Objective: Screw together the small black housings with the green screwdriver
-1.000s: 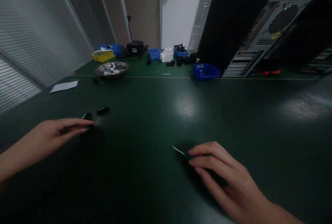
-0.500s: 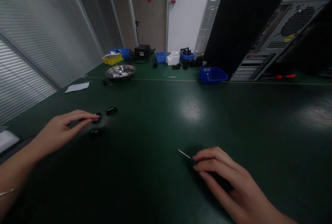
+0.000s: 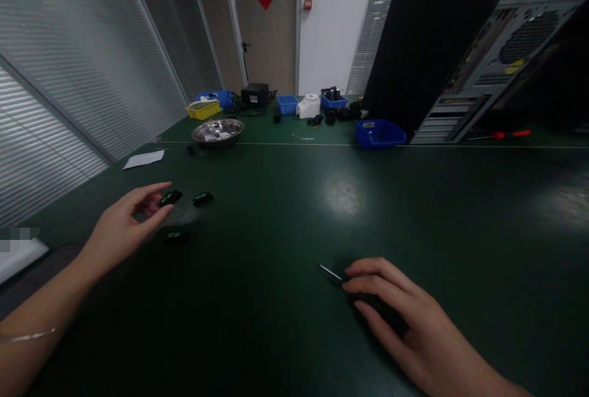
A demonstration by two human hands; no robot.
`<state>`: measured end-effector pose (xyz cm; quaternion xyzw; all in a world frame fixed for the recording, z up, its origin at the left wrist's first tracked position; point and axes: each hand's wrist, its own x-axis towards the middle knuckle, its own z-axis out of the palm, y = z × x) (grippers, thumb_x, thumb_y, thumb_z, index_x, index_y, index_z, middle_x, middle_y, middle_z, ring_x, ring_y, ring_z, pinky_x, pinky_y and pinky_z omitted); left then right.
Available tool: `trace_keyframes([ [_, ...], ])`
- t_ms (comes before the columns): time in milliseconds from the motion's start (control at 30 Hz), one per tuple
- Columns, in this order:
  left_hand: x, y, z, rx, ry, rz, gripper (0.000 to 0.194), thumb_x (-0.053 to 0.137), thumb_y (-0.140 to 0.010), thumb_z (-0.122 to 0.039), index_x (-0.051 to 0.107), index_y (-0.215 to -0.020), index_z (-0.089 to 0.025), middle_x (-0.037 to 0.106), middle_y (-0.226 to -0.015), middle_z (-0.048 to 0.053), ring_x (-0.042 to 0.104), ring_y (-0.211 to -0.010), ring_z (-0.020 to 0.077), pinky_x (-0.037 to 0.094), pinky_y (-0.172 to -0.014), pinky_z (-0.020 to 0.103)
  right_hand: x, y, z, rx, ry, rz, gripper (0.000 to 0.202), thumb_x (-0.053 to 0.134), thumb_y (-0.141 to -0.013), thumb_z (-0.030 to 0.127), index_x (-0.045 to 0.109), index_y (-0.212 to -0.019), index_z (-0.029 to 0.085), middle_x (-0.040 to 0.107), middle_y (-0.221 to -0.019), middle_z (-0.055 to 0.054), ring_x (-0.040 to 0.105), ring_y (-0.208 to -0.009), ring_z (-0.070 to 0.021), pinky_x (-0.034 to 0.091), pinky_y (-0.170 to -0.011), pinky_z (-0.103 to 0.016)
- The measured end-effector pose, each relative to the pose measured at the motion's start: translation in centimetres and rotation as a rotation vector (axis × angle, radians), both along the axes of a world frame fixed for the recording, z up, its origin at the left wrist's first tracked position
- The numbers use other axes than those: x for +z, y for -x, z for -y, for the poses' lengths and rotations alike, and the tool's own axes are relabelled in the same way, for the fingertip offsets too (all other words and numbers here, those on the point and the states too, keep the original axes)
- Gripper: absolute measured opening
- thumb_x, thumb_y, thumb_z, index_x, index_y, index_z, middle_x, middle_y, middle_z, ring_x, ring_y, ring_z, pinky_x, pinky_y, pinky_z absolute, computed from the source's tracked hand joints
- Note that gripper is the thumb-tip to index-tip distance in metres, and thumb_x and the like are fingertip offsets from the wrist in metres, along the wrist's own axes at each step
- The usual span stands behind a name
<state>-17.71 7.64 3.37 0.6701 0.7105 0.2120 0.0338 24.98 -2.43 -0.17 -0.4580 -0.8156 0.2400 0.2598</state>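
My left hand has its thumb and fingers around a small black part with a green patch, at the left of the green table. Just right of it lies a second black part, and a third black part is nearer to me. At the lower right, my right hand has bent fingers over a thin tool. Its metal shaft points to the upper left; its dark handle is mostly hidden under the fingers.
A metal bowl, a yellow tray, a blue bin and a white device stand at the back. White paper lies at the left. An open computer case and a red-handled tool are at the right.
The black part at my left hand has shifted up and left and shows more between the fingers, with thumb and forefinger wider apart. My right hand stays at the tool. The view has shifted slightly.
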Motion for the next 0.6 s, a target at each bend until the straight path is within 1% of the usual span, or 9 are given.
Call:
trace_keyframes([
  [67,0.9,-2.1,1.6,-0.035,-0.048,0.067,0.045,0.052,-0.09,-0.046,0.051,-0.127,-0.02,0.054,-0.096,-0.002,0.057,-0.088,0.02,0.045,-0.085,0.03,0.0,0.0,-0.1,-0.024,-0.01,-0.023,0.025,0.05,-0.093,0.015,0.057,-0.113,0.028,0.055,-0.119,-0.006,0.061,-0.108,-0.0184,0.056,-0.088,-0.031],
  [133,1.0,-4.8,3.3,-0.214,-0.063,0.096,0.038,0.057,-0.089,-0.04,0.053,-0.122,-0.022,0.057,-0.103,0.001,0.056,-0.094,0.0217,0.045,-0.089,0.033,0.0,0.0,-0.2,-0.042,-0.023,-0.055,0.025,0.049,-0.093,0.016,0.055,-0.115,0.028,0.056,-0.117,-0.006,0.061,-0.108,-0.0188,0.056,-0.088,-0.032],
  [167,0.7,-6.2,4.2,-0.346,-0.068,0.126,0.033,0.059,-0.088,-0.037,0.055,-0.118,-0.024,0.058,-0.107,0.002,0.056,-0.096,0.0223,0.045,-0.089,0.033,0.0,0.0,-0.2,-0.055,-0.024,-0.067,0.026,0.05,-0.093,0.016,0.054,-0.116,0.028,0.055,-0.118,-0.006,0.061,-0.108,-0.0193,0.056,-0.089,-0.033],
  [233,-0.4,-8.8,5.6,-0.597,0.033,0.228,0.028,0.059,-0.089,-0.026,0.059,-0.116,-0.029,0.06,-0.111,0.003,0.058,-0.099,0.0216,0.048,-0.089,0.033,-0.2,0.0,-0.3,-0.096,-0.009,-0.081,0.029,0.053,-0.093,0.018,0.053,-0.12,0.029,0.051,-0.124,-0.007,0.061,-0.107,-0.0194,0.057,-0.088,-0.034],
  [300,-1.7,-10.6,6.3,-0.771,0.172,0.287,0.036,0.052,-0.089,-0.015,0.06,-0.119,-0.032,0.061,-0.11,0.003,0.059,-0.097,0.0189,0.051,-0.085,0.031,-0.4,-0.1,-0.3,-0.124,0.029,-0.092,0.034,0.055,-0.092,0.019,0.051,-0.124,0.029,0.044,-0.132,-0.007,0.063,-0.103,-0.0179,0.058,-0.087,-0.033],
  [333,-2.3,-11.2,6.4,-0.818,0.217,0.301,0.038,0.051,-0.089,-0.012,0.06,-0.12,-0.032,0.061,-0.11,0.003,0.059,-0.096,0.0186,0.051,-0.085,0.031,-0.5,-0.1,-0.2,-0.127,0.047,-0.095,0.035,0.056,-0.091,0.019,0.05,-0.124,0.03,0.04,-0.136,-0.008,0.063,-0.102,-0.0173,0.059,-0.086,-0.032],
  [433,-3.2,-11.6,6.3,-0.846,0.264,0.334,0.039,0.052,-0.088,-0.012,0.058,-0.122,-0.03,0.062,-0.111,0.005,0.058,-0.1,0.0203,0.052,-0.087,0.035,-0.8,-0.1,-0.1,-0.108,0.059,-0.052,0.035,0.058,-0.09,0.022,0.051,-0.124,0.029,0.037,-0.139,-0.008,0.058,-0.114,-0.0219,0.056,-0.094,-0.037],
  [500,-3.3,-11.4,6.1,-0.818,0.254,0.335,0.038,0.055,-0.088,-0.015,0.056,-0.124,-0.029,0.061,-0.113,0.006,0.056,-0.102,0.0223,0.051,-0.09,0.038,-0.9,-0.2,0.0,-0.102,0.049,0.012,0.035,0.06,-0.089,0.027,0.051,-0.123,0.029,0.036,-0.14,-0.008,0.048,-0.126,-0.0267,0.05,-0.101,-0.044],
  [600,-3.1,-11.2,6.1,-0.769,0.229,0.258,0.035,0.061,-0.087,-0.021,0.058,-0.121,-0.028,0.059,-0.114,0.007,0.054,-0.102,0.0245,0.05,-0.09,0.039,-0.8,-0.2,0.0,-0.096,0.045,0.077,0.033,0.059,-0.089,0.029,0.05,-0.121,0.029,0.034,-0.141,-0.009,0.04,-0.131,-0.0296,0.046,-0.102,-0.051],
])
